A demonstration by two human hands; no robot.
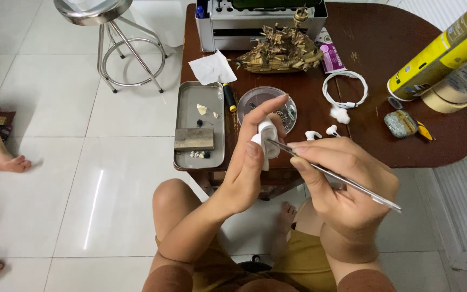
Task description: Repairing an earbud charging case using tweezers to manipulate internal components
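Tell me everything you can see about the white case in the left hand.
The white case is small, smooth and rounded, like glossy plastic. The left hand holds it upright above the table's near edge, fingers wrapped behind it and thumb pressed on its front. Most of its body is hidden by that grip; only the top and one side show. The tip of thin metal tweezers, held in the right hand, touches its side.

place: home repair corner | cues: tiled floor (109,178), steel stool (109,32), cluttered wooden table (385,48), tool tray (185,108)
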